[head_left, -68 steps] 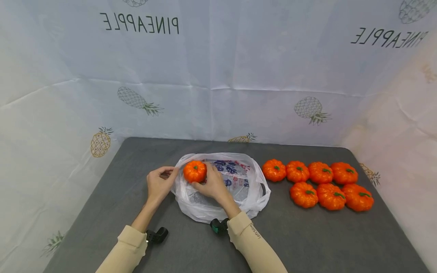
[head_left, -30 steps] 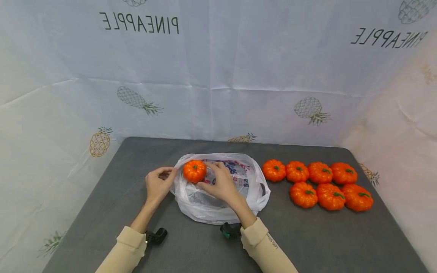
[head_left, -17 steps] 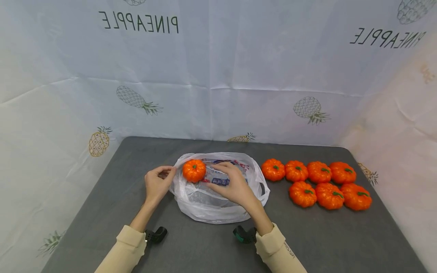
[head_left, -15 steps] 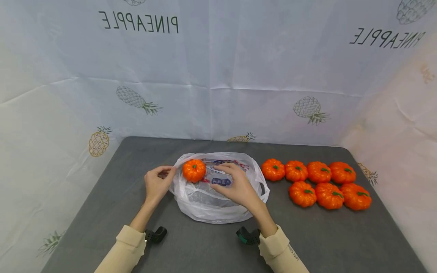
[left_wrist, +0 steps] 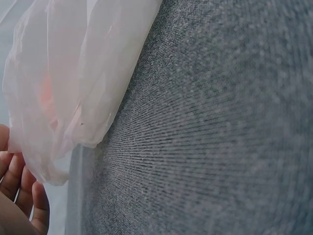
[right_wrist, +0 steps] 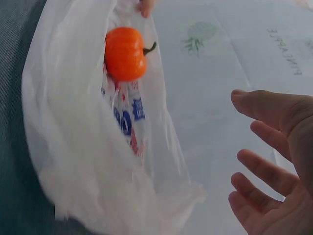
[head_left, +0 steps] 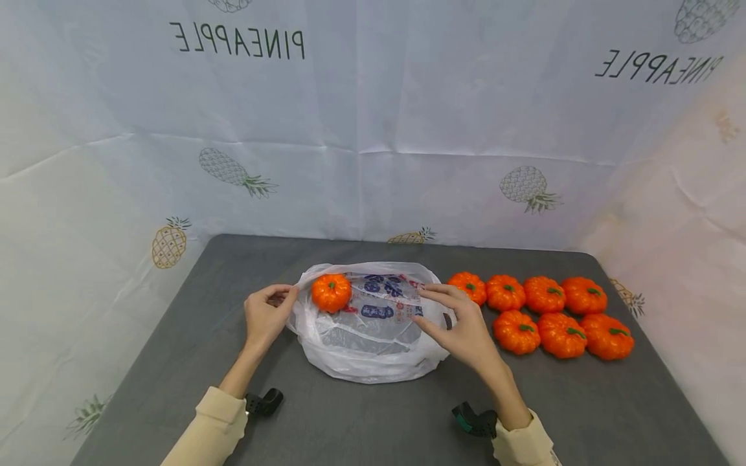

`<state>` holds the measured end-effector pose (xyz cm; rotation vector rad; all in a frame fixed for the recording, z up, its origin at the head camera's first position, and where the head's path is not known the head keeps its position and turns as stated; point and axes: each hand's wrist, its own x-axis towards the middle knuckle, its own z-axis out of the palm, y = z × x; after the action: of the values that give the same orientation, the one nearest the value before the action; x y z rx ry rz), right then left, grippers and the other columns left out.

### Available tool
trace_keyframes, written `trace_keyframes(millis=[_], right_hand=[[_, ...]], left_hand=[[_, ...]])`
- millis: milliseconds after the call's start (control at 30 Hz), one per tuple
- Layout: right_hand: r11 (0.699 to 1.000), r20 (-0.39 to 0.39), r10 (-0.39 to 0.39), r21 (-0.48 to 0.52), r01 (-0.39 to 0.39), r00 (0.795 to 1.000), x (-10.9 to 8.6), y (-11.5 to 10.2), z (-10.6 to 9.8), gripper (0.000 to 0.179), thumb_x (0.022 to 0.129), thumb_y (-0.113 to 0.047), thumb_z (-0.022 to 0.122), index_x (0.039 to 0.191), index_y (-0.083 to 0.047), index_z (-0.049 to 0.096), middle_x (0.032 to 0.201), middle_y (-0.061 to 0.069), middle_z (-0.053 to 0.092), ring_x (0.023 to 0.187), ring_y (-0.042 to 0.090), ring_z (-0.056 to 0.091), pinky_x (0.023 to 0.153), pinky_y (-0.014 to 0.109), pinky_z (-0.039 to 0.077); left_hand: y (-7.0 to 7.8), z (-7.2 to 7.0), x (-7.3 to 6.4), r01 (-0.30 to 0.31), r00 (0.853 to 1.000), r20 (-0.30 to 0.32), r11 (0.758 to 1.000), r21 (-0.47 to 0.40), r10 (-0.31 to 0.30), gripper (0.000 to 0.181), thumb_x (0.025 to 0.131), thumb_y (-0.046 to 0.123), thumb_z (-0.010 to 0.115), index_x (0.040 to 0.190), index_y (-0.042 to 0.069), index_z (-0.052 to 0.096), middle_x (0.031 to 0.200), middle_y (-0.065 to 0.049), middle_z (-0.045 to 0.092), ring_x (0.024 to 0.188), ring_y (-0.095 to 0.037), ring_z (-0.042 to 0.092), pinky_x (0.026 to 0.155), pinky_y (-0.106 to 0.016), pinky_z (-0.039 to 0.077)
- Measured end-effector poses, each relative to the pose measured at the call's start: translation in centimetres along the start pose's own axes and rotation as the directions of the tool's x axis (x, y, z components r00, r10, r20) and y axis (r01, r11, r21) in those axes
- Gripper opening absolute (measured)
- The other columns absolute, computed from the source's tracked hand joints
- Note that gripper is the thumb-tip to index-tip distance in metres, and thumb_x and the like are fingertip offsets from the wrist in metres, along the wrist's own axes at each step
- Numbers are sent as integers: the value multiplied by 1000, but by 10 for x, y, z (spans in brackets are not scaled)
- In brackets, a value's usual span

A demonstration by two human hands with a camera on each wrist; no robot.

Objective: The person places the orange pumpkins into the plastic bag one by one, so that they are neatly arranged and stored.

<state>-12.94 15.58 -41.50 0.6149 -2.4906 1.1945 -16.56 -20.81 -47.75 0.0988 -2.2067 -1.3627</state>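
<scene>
Carrier bag [head_left: 370,343] mid-frame: left hand [head_left: 266,316] pinches it, likely to prop it open round mini pumpkin [head_left: 331,294]; right hand [head_left: 466,327] spread, empty.

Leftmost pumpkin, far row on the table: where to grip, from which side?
Leftmost pumpkin: probably best by its rounded body, across the near and far faces, right hand coming from above. No pumpkin stands against those faces, while the next pumpkin crowds its right and the bag its left.
</scene>
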Motion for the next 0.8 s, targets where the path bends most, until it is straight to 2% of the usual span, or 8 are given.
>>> trace_keyframes(millis=[67,133,233,467,567,700,800], right_hand=[[1000,-30,4,-22,-4,1000,-5,7,-7,44,78,-13,89,120,-10,76,126,10,71,118,28,65,96,34,57],[999,-57,10,-37,-12,998,-11,15,-14,45,76,-12,90,119,-10,76,124,10,71,117,26,64,96,19,52],[998,-87,26,-54,-30,996,-19,26,-23,45,74,-9,91,117,-9,76,122,9,71,115,25,61,95,10,42],[988,-107,78,-125,-91,991,-39,46,-44,46,73,-6,90,116,-4,75,122,15,71,113,29,57,96,27,40],[982,-113,109,-144,-125,988,-47,52,-52,46,73,-8,91,116,-4,75,122,15,70,112,24,55,94,31,39],[975,-137,131,-161,-153,982,-53,59,-63,46,73,-9,91,116,-5,75,120,14,70,112,10,49,93,31,37],[971,-151,138,-175,-164,979,-55,63,-69,46,73,-8,91,116,-4,75,119,16,69,112,11,50,94,31,36]], left_hand=[[0,0,-1,2,1000,0,1000,3,-2,8,85,10,81,84,2,80,72,-15,74,60,6,57,59,-7,46],[0,-1,-1,6,1000,-2,1000,5,-6,8,84,10,81,84,2,80,73,-15,74,60,6,57,59,-7,46],[0,-1,0,11,1000,-6,1000,11,-11,8,85,11,81,84,2,80,74,-15,74,61,7,57,60,-6,46],[0,-2,0,16,1000,-5,1000,16,-16,9,85,11,81,85,2,80,74,-15,74,62,6,57,61,-6,46],[0,-2,1,14,1000,-6,1000,16,-14,9,85,11,81,85,2,80,74,-15,74,62,6,57,61,-6,46],[0,-1,1,5,1000,-6,1000,18,-5,9,85,10,81,84,1,79,73,-15,74,62,6,56,60,-6,46],[0,-1,1,4,1000,-7,1000,17,-3,9,85,10,81,84,1,79,73,-15,73,62,6,56,60,-6,46]])
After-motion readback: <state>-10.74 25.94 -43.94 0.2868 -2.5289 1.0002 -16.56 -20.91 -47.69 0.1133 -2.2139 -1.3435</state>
